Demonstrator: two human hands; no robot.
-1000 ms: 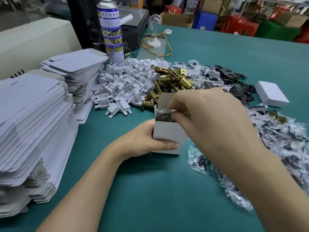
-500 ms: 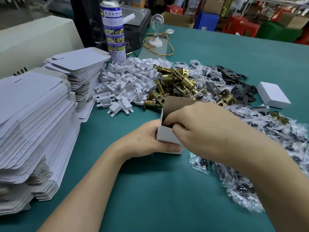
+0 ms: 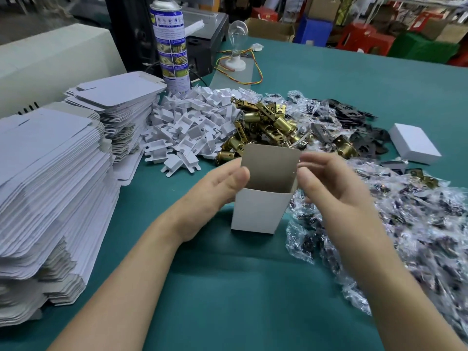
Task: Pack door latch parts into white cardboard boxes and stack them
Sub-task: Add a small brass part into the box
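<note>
1. an open white box [image 3: 260, 211] stands upright on a teal table [image 3: 228, 287], in the middle of the view, between the two hands.
2. its top flap points up and shows a grey-brown inner face. the front wall and shadow hide whatever is inside.
3. the left hand [image 3: 212, 191] is against the box's left side. its thumb tip lies over the edge by the flap. the fingers look nearly straight but are blurred, and their tips run behind the flap, so i cannot tell whether it grips the box.
4. the right hand [image 3: 336, 191] is just right of the flap, with fingers loosely spread and holding nothing. blur hides whether the fingertips touch the flap.
5. brass latches [image 3: 263, 125] are heaped behind the box, and the flap partly covers them.
6. white plastic pieces [image 3: 187, 127] are piled left of the latches.
7. flat card stacks [image 3: 50, 173] stand at the left, cut off by the frame edge.
8. clear bags [image 3: 417, 224] with small dark parts spread to the right. the parts are too blurred to make out.
9. black plates [image 3: 354, 122] lie beyond the bags, with a closed box [image 3: 415, 143] beside them.
10. a spray can [image 3: 172, 44] stands at the back, its top cut off, with a bulb [image 3: 236, 31] on a white base near it.
</note>
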